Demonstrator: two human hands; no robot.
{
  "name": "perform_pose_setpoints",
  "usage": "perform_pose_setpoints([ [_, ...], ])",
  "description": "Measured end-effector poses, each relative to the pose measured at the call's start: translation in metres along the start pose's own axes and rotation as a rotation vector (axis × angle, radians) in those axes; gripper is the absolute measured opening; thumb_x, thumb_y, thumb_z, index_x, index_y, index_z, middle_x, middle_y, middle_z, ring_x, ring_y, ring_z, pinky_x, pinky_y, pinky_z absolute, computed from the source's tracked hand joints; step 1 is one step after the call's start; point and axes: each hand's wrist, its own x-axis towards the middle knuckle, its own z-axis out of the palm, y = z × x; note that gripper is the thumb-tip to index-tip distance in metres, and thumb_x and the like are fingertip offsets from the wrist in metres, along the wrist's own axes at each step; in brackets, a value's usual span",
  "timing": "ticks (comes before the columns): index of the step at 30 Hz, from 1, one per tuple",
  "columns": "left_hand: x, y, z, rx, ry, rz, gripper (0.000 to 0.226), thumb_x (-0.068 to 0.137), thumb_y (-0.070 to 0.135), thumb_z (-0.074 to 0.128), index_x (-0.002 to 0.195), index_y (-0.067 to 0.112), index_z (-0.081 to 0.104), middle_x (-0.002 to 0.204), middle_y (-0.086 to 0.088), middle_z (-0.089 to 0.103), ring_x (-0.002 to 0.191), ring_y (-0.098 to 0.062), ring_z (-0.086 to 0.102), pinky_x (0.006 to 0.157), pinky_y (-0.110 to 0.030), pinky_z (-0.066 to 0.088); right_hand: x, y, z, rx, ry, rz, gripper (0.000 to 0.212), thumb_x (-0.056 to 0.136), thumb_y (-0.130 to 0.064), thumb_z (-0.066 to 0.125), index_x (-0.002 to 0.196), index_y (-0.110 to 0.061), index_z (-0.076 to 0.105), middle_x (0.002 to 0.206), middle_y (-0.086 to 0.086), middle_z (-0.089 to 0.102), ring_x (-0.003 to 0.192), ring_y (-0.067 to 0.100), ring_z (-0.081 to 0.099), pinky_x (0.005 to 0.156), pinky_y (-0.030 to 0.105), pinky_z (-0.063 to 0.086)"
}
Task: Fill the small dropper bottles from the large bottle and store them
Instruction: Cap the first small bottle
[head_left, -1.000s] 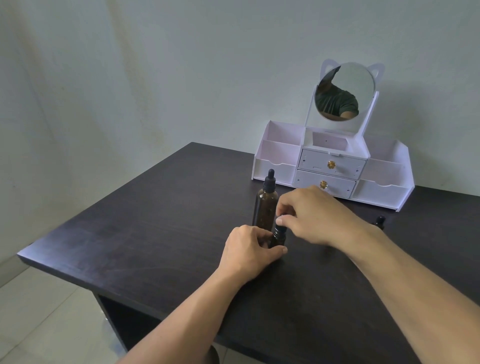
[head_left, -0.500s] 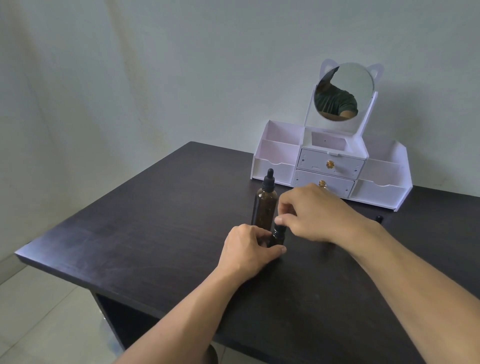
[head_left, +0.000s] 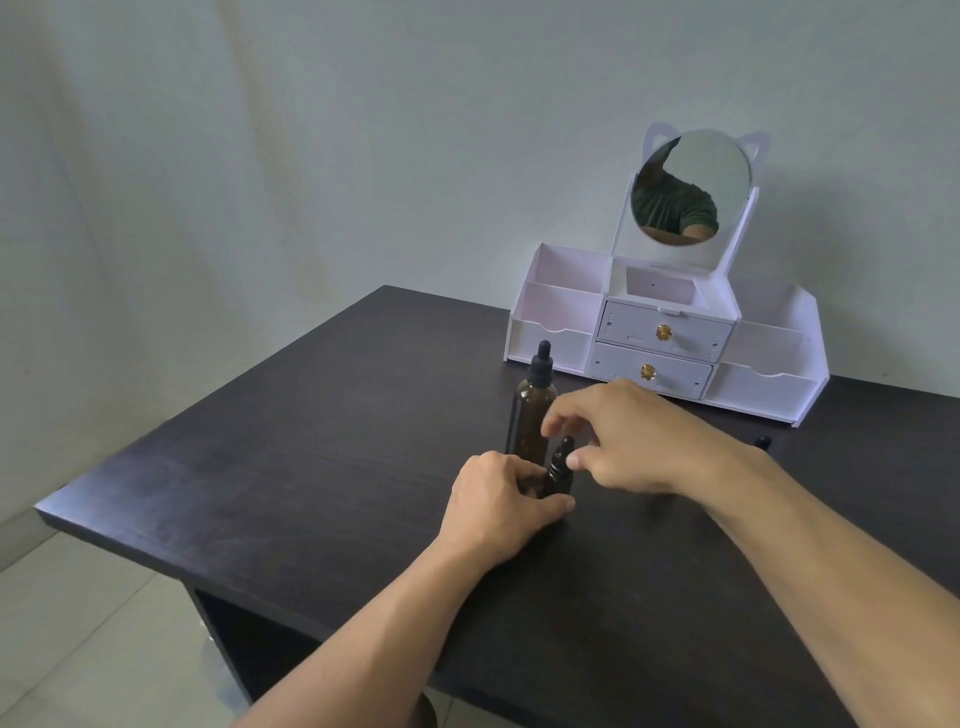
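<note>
Within the left hand (head_left: 496, 499) grip stands the small dropper bottle (head_left: 558, 475); just above, the right hand (head_left: 634, 436) grip spreads wide around its cap; behind stands the large bottle (head_left: 531, 415) on the desk (head_left: 311, 467).

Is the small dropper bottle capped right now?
Capped: the small dropper bottle wears its black dropper top, held by the left hand.

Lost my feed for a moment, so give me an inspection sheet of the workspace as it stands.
Surface: dark wooden table, no spills seen.
Job's things: large bottle upright, capped; small dropper bottle in front, cap on; white organizer at the back, drawers closed.
Clutter: small dark object behind the right forearm, too hidden to identify.
Grippers: left hand grips the small bottle's body; right hand at its cap, fingers parted.
Cables: nothing seen.
Surroundings: pale wall, tiled floor.
</note>
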Motion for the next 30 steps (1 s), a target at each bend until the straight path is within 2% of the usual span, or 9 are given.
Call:
perform_pose_setpoints([
  [4,0.0,-0.001,0.0,0.007,-0.006,0.011,0.019,0.073,0.044,0.078,0.079,0.027,0.074,0.063,0.003,0.062,0.061,-0.013,0.058,0.061,-0.029,0.048,0.002,0.0,0.004,-0.078,0.053,0.006,0.008,0.085,-0.032,0.068,0.091,-0.03,0.064,0.087,-0.008,0.058,0.085,0.016,0.058,0.072,0.031,0.047],
  [7,0.0,0.0,0.0,0.015,-0.002,0.018,0.027,0.073,0.045,0.077,0.078,0.019,0.074,0.069,-0.003,0.066,0.069,-0.019,0.062,0.067,-0.036,0.053,0.002,0.001,0.003,-0.031,-0.009,0.01,0.022,0.084,-0.028,0.07,0.105,-0.033,0.064,0.103,-0.007,0.063,0.096,0.016,0.06,0.085,0.036,0.051],
  [9,0.0,-0.001,0.001,0.024,0.001,0.022,0.029,0.073,0.046,0.077,0.08,0.017,0.075,0.07,-0.005,0.066,0.07,-0.02,0.062,0.069,-0.039,0.054,0.002,0.002,0.006,-0.026,-0.028,-0.006,0.024,0.085,-0.025,0.07,0.106,-0.034,0.065,0.107,-0.007,0.063,0.098,0.016,0.06,0.088,0.038,0.051],
  [13,0.0,-0.002,0.002,0.017,-0.004,0.034,0.028,0.073,0.046,0.076,0.083,0.02,0.077,0.071,-0.002,0.067,0.07,-0.018,0.062,0.069,-0.039,0.054,0.004,0.001,0.012,-0.042,0.01,0.015,0.012,0.087,-0.029,0.066,0.099,-0.026,0.065,0.102,-0.002,0.064,0.091,0.018,0.059,0.082,0.035,0.051],
  [17,0.0,-0.001,0.002,0.029,0.0,0.035,0.027,0.072,0.045,0.077,0.077,0.019,0.075,0.065,0.002,0.061,0.067,-0.018,0.059,0.065,-0.035,0.051,0.003,0.002,0.019,-0.098,0.036,0.035,0.019,0.091,-0.038,0.059,0.098,-0.021,0.06,0.099,0.001,0.064,0.091,0.023,0.059,0.078,0.037,0.05],
  [22,0.0,0.0,0.002,0.041,-0.007,0.047,0.029,0.074,0.042,0.075,0.079,0.014,0.075,0.067,-0.002,0.064,0.068,-0.021,0.06,0.067,-0.04,0.053,-0.001,0.004,0.031,-0.108,0.138,0.035,0.02,0.092,-0.042,0.054,0.095,-0.022,0.053,0.098,-0.002,0.059,0.087,0.021,0.056,0.072,0.034,0.043],
  [25,-0.001,0.0,0.001,0.054,-0.013,0.063,0.027,0.075,0.042,0.074,0.076,0.015,0.074,0.065,-0.004,0.063,0.064,-0.021,0.059,0.064,-0.039,0.053,-0.01,0.014,0.04,0.082,0.192,0.026,0.018,0.092,-0.042,0.055,0.1,-0.026,0.053,0.096,-0.008,0.057,0.086,0.014,0.056,0.072,0.028,0.043],
  [27,-0.001,0.0,0.0,0.048,-0.02,0.062,0.026,0.076,0.044,0.074,0.076,0.019,0.073,0.062,-0.001,0.062,0.06,-0.016,0.058,0.062,-0.034,0.051,-0.021,0.026,0.05,0.174,0.206,0.034,0.021,0.094,-0.041,0.053,0.11,-0.027,0.053,0.101,-0.011,0.058,0.089,0.008,0.057,0.076,0.024,0.044],
  [30,-0.001,0.001,0.002,0.063,-0.01,0.05,0.028,0.075,0.045,0.076,0.075,0.017,0.072,0.06,0.002,0.059,0.057,-0.011,0.053,0.061,-0.031,0.049,-0.041,0.047,0.068,0.16,0.197,0.058,0.036,0.097,-0.036,0.048,0.132,-0.024,0.05,0.13,-0.01,0.055,0.116,0.008,0.054,0.097,0.023,0.042],
])
